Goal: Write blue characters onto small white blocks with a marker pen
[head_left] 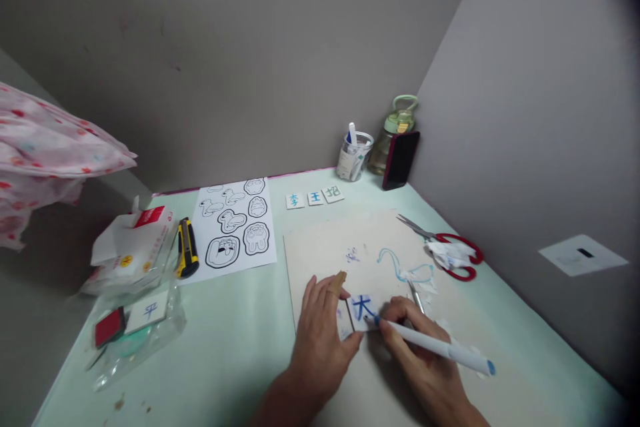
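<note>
My right hand (417,353) grips a white marker (445,348) with a blue end, its tip down at a small white square tile (371,325). A large blue brush-like character stands on that tile, with fainter purple smudges around it. My left hand (323,340) lies with its fingers stretched out, thumb at the tile's lower left corner; a tan bandage wraps one finger. Partly hidden beside that hand is a second pale square piece (344,321). Under both hands is a beige board (320,240) bearing a blue outline drawing of a bird (390,257).
Scissors (450,239) with red handles and a metal-ended tool (416,297) are on the right. Lettered tiles (315,198), a pen jar (354,159), a bottle (383,147) and a phone (401,160) stand behind. Left are a printed sheet (200,267), yellow cutter (187,247) and plastic bag (167,340).
</note>
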{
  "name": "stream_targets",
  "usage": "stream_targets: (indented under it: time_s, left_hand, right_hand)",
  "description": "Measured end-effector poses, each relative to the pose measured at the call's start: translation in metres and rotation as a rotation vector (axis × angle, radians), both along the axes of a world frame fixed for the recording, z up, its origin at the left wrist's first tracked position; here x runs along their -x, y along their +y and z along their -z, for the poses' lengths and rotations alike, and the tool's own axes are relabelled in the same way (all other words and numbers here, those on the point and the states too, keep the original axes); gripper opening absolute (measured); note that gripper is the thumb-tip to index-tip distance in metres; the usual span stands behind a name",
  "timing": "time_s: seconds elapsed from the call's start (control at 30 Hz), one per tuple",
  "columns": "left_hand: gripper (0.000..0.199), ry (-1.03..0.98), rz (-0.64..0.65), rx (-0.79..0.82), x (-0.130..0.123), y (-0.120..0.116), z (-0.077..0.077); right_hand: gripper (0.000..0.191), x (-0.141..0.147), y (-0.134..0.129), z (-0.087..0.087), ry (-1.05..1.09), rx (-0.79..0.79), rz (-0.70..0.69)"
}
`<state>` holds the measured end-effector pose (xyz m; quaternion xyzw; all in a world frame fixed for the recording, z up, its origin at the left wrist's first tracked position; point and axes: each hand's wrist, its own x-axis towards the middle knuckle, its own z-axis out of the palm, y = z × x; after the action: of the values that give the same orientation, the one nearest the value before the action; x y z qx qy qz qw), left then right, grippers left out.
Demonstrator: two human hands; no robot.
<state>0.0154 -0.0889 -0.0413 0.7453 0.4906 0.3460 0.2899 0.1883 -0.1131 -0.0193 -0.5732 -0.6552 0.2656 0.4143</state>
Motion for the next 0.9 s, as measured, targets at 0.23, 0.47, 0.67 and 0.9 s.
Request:
stream_targets:
  time_s: [0.23, 0.47, 0.67, 0.9]
  left_hand:
    - [0.077, -0.003, -0.003, 0.004, -0.0004, 0.0005, -0.0025]
    - [0.077, -0.006, 0.001, -0.004, -0.0003, 0.0006, -0.0012]
    - [0.076, -0.005, 0.006, -0.008, 0.0, 0.0013, -0.0016]
    - [0.077, 0.006, 0.008, -0.015, 0.0005, -0.0001, -0.0014]
  right_hand:
    - [0.022, 0.0023, 0.0004, -0.0012, -0.029, 0.019, -0.031]
    - [0.021, 0.0011, 0.0009, -0.0002, -0.054, 0.054, -0.066]
    - [0.021, 0.0027, -0.0008, 0.0009, -0.052, 0.063, -0.1]
    - [0.022, 0.0038, -0.001, -0.0006, -0.042, 0.051, -0.091]
